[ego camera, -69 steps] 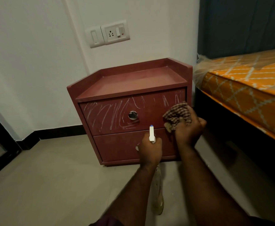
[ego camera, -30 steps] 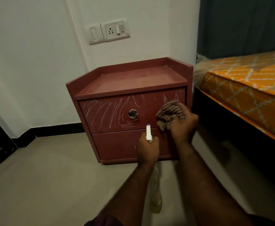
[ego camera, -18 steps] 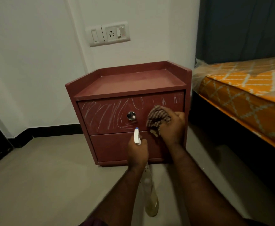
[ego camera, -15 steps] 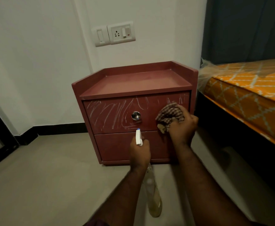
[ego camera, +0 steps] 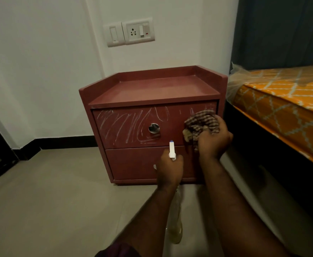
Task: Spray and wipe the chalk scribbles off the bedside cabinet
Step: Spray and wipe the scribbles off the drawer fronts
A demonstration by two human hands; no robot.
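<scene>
Only a sliver of lower knob [ego camera: 154,166].

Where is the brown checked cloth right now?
In the head view, the brown checked cloth is bunched in the right hand against the right end of the chalk-scribbled red-brown top drawer, just right of its round silver knob.

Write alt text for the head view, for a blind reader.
A person's right hand holds a checked cloth against the chalk-scribbled top drawer of a red bedside cabinet, while the left hand grips a spray bottle. An orange mattress lies to the right.
</scene>
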